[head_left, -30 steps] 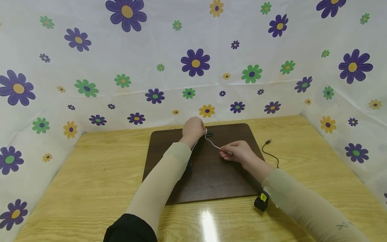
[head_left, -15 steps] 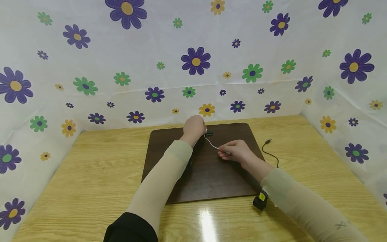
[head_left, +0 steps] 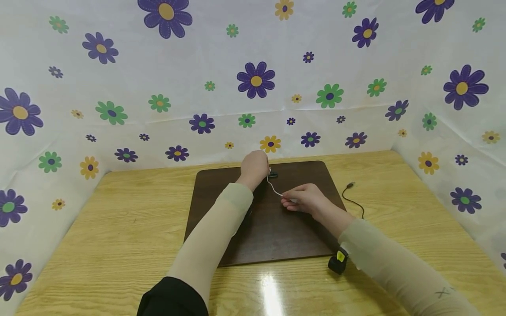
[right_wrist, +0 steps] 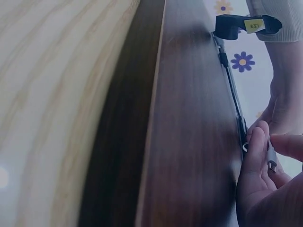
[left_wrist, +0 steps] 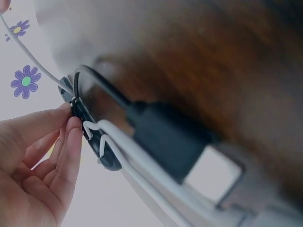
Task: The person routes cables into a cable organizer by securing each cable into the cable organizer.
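Observation:
My left hand [head_left: 254,166] is at the far side of a dark brown board [head_left: 284,228], its thumb and fingertips pinching the edge of a dark cable clip [left_wrist: 110,161]. Several cables run through that clip: a black USB cable [left_wrist: 163,137] with a metal plug, and white cables [left_wrist: 142,175] beside it. In front and to the right, my right hand [head_left: 308,201] pinches the plug end of a white charging cable [right_wrist: 271,158] between thumb and fingers. That cable's thin cord [head_left: 273,188] curves from the clip to the right hand.
A black cable end [head_left: 350,185] lies on the wooden table [head_left: 118,228], right of the board. A black camera with a yellow label [head_left: 338,261] is strapped to the right wrist. A flower-patterned cloth [head_left: 221,66] stands behind and at both sides.
My right hand has shifted slightly left with the white cable's plug, and the cord toward the clip bends more steeply. The left hand stays almost where it was.

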{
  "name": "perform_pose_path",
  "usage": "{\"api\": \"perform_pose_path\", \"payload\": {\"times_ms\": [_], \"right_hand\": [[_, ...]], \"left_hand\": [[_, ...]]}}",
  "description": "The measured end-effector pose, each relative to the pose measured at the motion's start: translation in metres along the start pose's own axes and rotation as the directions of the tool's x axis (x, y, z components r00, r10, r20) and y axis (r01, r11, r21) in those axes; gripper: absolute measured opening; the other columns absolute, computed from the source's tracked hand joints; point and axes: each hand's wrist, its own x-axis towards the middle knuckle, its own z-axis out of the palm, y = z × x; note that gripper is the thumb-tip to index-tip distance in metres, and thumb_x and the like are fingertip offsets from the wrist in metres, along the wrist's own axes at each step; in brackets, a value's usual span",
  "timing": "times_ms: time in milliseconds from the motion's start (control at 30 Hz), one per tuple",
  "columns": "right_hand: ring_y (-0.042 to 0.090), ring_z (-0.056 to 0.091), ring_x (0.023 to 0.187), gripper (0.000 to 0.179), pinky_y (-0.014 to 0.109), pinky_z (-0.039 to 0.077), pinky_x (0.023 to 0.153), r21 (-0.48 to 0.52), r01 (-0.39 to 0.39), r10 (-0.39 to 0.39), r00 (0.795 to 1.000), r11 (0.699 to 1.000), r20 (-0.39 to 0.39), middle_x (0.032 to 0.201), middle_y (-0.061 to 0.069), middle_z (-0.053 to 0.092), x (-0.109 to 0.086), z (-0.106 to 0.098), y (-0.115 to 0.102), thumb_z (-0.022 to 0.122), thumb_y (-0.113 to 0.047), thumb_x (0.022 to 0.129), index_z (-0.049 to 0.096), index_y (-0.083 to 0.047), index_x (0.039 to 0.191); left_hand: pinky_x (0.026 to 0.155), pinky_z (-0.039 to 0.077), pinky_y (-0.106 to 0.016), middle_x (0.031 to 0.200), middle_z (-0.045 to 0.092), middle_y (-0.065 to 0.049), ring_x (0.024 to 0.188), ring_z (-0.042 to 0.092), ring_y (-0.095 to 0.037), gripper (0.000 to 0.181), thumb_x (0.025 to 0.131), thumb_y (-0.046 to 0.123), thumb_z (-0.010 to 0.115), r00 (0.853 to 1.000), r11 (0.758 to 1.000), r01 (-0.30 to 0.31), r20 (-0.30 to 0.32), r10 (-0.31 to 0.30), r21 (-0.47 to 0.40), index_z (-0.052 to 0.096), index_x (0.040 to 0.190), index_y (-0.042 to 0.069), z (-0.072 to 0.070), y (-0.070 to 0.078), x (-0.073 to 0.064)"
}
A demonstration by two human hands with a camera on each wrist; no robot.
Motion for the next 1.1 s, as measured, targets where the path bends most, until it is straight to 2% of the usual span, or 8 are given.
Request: {"api": "perform_pose_path", "payload": {"times_ms": [133, 333, 533, 667, 800, 933, 1100], "right_hand": [[0.003, 0.071, 0.066, 0.031, 0.018, 0.062, 0.066, 0.006, 0.004, -0.004, 1.0, 1.0, 0.0, 0.074, -0.001, 0.074, 0.0005, 0.0011, -0.0002, 0.061, -0.001, 0.104, 0.066, 0.02, 0.126], [0.004, 0.071, 0.066, 0.032, 0.018, 0.062, 0.067, 0.023, -0.004, 0.004, 1.0, 1.0, 0.004, 0.074, 0.0, 0.074, 0.0008, 0.0014, 0.0022, 0.061, -0.001, 0.105, 0.064, 0.021, 0.128], [0.004, 0.07, 0.066, 0.033, 0.018, 0.062, 0.067, 0.043, -0.003, 0.003, 1.0, 0.999, 0.007, 0.073, 0.0, 0.073, 0.0009, 0.0006, 0.0018, 0.06, 0.0, 0.105, 0.062, 0.022, 0.13], [0.004, 0.071, 0.066, 0.033, 0.018, 0.063, 0.068, 0.052, -0.001, 0.001, 1.0, 0.999, 0.017, 0.074, 0.0, 0.074, 0.0006, 0.0003, 0.0014, 0.06, 0.0, 0.105, 0.062, 0.022, 0.13], [0.004, 0.071, 0.067, 0.034, 0.018, 0.063, 0.069, 0.053, -0.004, 0.003, 1.0, 0.999, 0.019, 0.075, 0.0, 0.074, 0.0009, -0.0004, 0.0022, 0.06, 0.0, 0.105, 0.061, 0.022, 0.131], [0.004, 0.071, 0.067, 0.035, 0.018, 0.063, 0.068, 0.053, 0.0, -0.001, 1.0, 0.999, 0.015, 0.075, -0.001, 0.074, 0.0009, -0.0019, 0.0028, 0.06, 0.0, 0.106, 0.06, 0.022, 0.132], [0.004, 0.071, 0.067, 0.035, 0.018, 0.062, 0.068, 0.066, 0.005, -0.007, 1.0, 0.998, 0.023, 0.075, 0.0, 0.075, 0.0017, -0.0012, 0.0032, 0.06, 0.0, 0.106, 0.06, 0.022, 0.132]], "left_hand": [[0.071, 0.056, -0.034, 0.076, 0.066, -0.002, 0.07, 0.051, -0.017, 0.029, 0.098, 0.012, 0.073, 1.0, 1.0, -0.02, -0.005, 0.02, 0.009, 0.069, 0.069, 0.009, -0.0004, 0.001, -0.0012], [0.071, 0.056, -0.034, 0.08, 0.074, -0.004, 0.07, 0.054, -0.017, 0.021, 0.094, 0.007, 0.077, 0.999, 0.999, -0.033, -0.014, 0.032, -0.017, 0.074, 0.073, 0.008, 0.0021, -0.0009, -0.0036], [0.071, 0.058, -0.035, 0.079, 0.072, -0.004, 0.07, 0.052, -0.017, 0.028, 0.098, 0.011, 0.072, 0.999, 0.999, -0.037, -0.012, 0.037, -0.01, 0.072, 0.071, 0.007, 0.0003, -0.0011, -0.0044], [0.078, 0.061, -0.037, 0.087, 0.075, -0.005, 0.075, 0.059, -0.017, 0.024, 0.101, 0.011, 0.07, 0.999, 0.998, -0.048, 0.006, 0.048, 0.039, 0.074, 0.078, 0.007, -0.0018, 0.0012, -0.004], [0.083, 0.063, -0.038, 0.093, 0.077, -0.007, 0.084, 0.067, -0.02, 0.02, 0.103, 0.009, 0.066, 0.996, 0.993, -0.085, 0.027, 0.083, 0.083, 0.075, 0.086, 0.006, -0.0036, 0.0041, -0.0046], [0.084, 0.063, -0.038, 0.094, 0.077, -0.008, 0.086, 0.069, -0.022, 0.018, 0.103, 0.008, 0.065, 0.994, 0.991, -0.11, 0.026, 0.108, 0.078, 0.077, 0.09, 0.005, -0.0031, 0.0045, -0.0038], [0.083, 0.063, -0.037, 0.092, 0.078, -0.006, 0.085, 0.069, -0.021, 0.015, 0.1, 0.01, 0.07, 0.995, 0.992, -0.105, 0.009, 0.104, 0.068, 0.078, 0.088, 0.006, 0.0014, -0.0011, -0.0012]]}}
